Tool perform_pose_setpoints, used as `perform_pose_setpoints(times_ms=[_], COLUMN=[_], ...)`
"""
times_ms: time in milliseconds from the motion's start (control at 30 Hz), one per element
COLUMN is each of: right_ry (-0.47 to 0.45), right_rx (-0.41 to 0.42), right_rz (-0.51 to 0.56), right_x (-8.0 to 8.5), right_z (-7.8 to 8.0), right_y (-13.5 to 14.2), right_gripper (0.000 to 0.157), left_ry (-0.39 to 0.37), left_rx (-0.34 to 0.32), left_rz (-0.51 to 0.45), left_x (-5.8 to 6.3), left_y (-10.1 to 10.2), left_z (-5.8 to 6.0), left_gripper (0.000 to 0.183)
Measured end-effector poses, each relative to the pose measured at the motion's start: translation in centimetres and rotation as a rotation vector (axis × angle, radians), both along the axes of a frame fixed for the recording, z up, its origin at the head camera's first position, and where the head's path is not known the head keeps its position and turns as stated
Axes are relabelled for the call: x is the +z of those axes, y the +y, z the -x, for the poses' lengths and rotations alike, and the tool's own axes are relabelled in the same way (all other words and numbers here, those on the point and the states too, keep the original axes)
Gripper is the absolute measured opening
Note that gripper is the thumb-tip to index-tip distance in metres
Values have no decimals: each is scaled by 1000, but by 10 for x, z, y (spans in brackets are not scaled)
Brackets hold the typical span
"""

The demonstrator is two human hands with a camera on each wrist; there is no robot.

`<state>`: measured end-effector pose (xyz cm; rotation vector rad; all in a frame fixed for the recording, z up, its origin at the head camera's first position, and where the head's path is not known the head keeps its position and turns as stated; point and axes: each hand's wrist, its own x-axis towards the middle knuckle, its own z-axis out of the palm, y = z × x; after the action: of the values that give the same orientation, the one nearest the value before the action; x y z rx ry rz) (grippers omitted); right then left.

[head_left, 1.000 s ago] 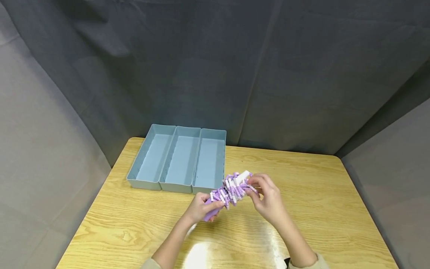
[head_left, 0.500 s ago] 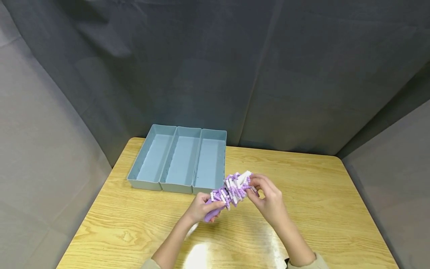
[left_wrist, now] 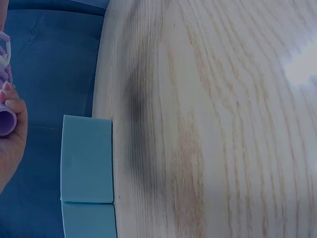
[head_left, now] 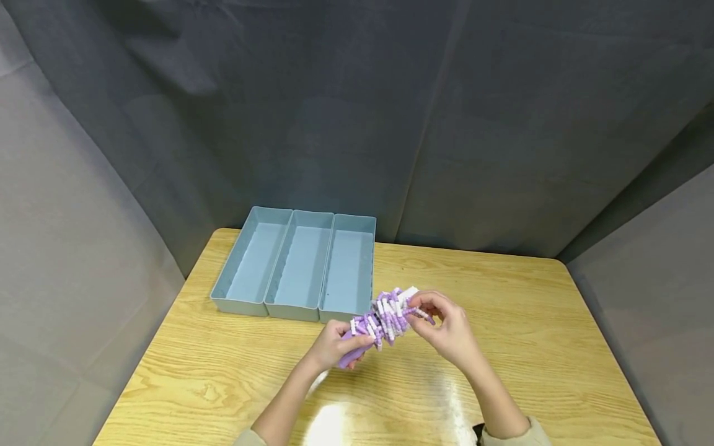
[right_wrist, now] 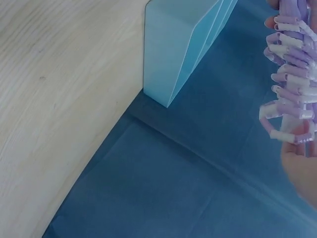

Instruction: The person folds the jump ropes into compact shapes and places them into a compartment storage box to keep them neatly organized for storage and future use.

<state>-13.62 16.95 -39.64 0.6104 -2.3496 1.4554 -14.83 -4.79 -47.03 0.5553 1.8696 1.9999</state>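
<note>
A bundled beaded jump rope (head_left: 386, 317), in purple and white segments, is held up over the table in the head view. My left hand (head_left: 333, 347) grips its lower end around a purple handle (head_left: 350, 358), thumb on top. In the left wrist view the handle's hollow round end (left_wrist: 7, 120) faces the camera. At the upper end, near a white part (head_left: 409, 293), my right hand (head_left: 446, 325) pinches a beaded strand between thumb and fingers. Looped segments of the rope (right_wrist: 292, 84) show in the right wrist view, with part of the right hand (right_wrist: 303, 168) below them.
Three blue-grey trays (head_left: 298, 305) stand side by side at the back left of the wooden table (head_left: 223, 378). Dark cloth (head_left: 357, 111) hangs behind the table, and lighter grey panels (head_left: 67, 260) flank it.
My right hand has shifted slightly at the rope's upper end, and a beaded strand now sticks out farther right past its fingers. The left hand keeps its grip in place.
</note>
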Motion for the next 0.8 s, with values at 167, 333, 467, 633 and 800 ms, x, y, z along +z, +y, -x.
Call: perform_pose_setpoints(times_ms=[167,333,467,633,800], right_ry=[-150,-181,-121,6,51], right_rx=[-56,-125,-175,-210,-140], right_rz=[30,-59,-139,-193,-117], right_x=[-9,-15,-15,-14,-12], right_z=[6,8,7,6,7], right_y=[2,5,3,2,3], right_gripper=[9,14,7,8,10], left_ry=[5,21,30,31,24], left_rx=[1,4,5,0,-50], left_rz=[15,45,41,76,156], left_x=[0,0,-2,0,4], left_y=[-1,0,1,2,1], left_z=[0,0,0,0,0], left_gripper=[30,28,29,28,28])
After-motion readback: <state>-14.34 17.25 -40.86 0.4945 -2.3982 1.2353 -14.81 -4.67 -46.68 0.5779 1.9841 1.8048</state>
